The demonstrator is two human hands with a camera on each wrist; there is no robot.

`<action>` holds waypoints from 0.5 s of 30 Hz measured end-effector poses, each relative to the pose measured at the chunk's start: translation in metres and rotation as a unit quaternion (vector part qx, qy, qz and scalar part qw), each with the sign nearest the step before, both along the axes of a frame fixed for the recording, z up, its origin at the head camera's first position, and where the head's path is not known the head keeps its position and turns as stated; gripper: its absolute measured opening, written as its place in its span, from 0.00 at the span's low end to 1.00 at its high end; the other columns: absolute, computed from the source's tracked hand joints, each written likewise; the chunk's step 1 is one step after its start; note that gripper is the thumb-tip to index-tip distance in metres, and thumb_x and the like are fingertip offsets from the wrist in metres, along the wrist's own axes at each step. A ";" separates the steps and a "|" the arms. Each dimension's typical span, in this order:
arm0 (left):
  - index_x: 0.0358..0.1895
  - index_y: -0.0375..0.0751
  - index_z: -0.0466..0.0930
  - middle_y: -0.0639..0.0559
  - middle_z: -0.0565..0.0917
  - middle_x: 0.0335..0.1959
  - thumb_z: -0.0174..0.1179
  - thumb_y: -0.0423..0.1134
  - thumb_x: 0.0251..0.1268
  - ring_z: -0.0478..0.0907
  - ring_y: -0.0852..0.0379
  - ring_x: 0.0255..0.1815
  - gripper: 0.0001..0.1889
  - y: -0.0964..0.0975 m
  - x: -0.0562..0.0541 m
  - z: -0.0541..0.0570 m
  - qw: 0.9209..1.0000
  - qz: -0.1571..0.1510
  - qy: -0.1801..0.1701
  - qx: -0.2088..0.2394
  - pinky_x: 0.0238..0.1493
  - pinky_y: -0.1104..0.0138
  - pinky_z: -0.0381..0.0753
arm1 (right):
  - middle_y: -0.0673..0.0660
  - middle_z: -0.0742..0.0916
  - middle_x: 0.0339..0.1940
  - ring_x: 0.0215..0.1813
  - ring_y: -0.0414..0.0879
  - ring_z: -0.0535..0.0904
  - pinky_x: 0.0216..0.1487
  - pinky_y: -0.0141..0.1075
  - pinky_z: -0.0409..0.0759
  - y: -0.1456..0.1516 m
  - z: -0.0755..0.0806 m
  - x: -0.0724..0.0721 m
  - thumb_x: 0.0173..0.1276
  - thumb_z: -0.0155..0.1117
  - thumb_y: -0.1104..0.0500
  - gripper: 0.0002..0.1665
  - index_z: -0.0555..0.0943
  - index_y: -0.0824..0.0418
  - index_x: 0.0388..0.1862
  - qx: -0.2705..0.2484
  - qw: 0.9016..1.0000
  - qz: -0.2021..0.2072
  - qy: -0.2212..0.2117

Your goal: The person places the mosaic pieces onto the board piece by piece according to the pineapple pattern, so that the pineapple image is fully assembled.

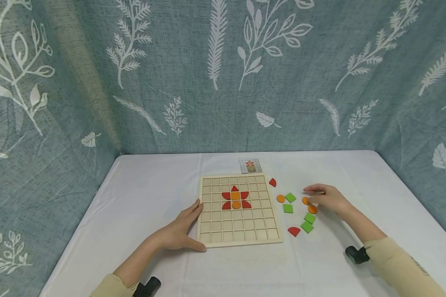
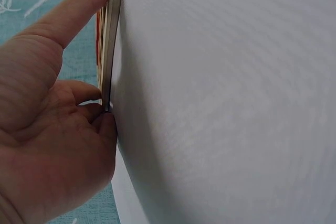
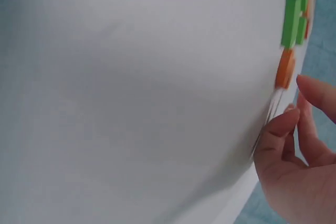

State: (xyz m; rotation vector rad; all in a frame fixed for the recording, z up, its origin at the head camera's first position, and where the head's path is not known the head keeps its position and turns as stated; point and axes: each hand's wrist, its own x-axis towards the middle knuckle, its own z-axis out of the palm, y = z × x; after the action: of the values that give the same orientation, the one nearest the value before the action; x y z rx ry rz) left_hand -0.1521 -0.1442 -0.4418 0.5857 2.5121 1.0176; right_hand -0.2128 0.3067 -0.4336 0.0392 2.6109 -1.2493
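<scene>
My left hand (image 1: 183, 229) lies at the left side of a wooden grid board (image 1: 241, 231), its fingers along the left edge and its straight thumb at the near-left corner. In the left wrist view, the hand (image 2: 63, 124) touches the board's edge (image 2: 110, 40). On the grid, red pieces (image 1: 235, 188) surround an orange square (image 1: 235, 195) and an orange disc (image 1: 236, 204). My right hand (image 1: 328, 199) is over the loose pieces, thumb beside an orange disc (image 1: 305, 201). Another orange disc (image 1: 312, 209) lies just nearer. The right wrist view shows its fingertips (image 3: 302, 80) apart.
Several green squares (image 1: 288, 208) lie right of the board, with an orange disc (image 1: 280, 199) and red quarter-circle pieces (image 1: 294, 231) among them. A small picture card (image 1: 250, 166) lies behind the board. White cloth (image 1: 152, 177) covers the table; a patterned curtain (image 1: 193, 111) hangs behind.
</scene>
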 end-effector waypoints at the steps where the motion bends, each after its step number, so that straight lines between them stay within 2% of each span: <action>1: 0.77 0.30 0.44 0.36 0.41 0.79 0.78 0.52 0.43 0.38 0.35 0.77 0.64 0.000 0.000 0.000 1.000 0.000 0.001 0.000 0.71 0.41 0.48 | 0.69 0.78 0.60 0.51 0.55 0.75 0.41 0.37 0.76 0.003 -0.001 0.000 0.65 0.65 0.58 0.26 0.76 0.68 0.61 0.004 1.000 0.003 0.001; 7: 0.77 0.30 0.44 0.36 0.40 0.79 0.78 0.51 0.43 0.37 0.34 0.77 0.64 0.001 0.001 0.001 1.000 0.001 0.000 0.000 0.71 0.40 0.48 | 0.68 0.79 0.57 0.48 0.53 0.74 0.41 0.37 0.77 0.011 -0.002 0.002 0.64 0.65 0.61 0.24 0.78 0.69 0.58 0.005 1.000 0.027 0.000; 15: 0.77 0.31 0.44 0.36 0.40 0.79 0.78 0.51 0.42 0.38 0.34 0.77 0.64 0.002 0.001 0.001 1.000 0.004 0.000 -0.002 0.71 0.40 0.48 | 0.62 0.79 0.53 0.48 0.52 0.70 0.45 0.39 0.71 0.011 -0.005 0.002 0.62 0.70 0.55 0.25 0.81 0.65 0.56 0.028 0.999 0.038 0.005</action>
State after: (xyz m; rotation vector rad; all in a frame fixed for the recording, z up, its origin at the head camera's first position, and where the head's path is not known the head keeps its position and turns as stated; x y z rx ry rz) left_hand -0.1512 -0.1425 -0.4410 0.5754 2.5183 1.0154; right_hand -0.2113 0.3181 -0.4387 -0.0561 2.6299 -1.1541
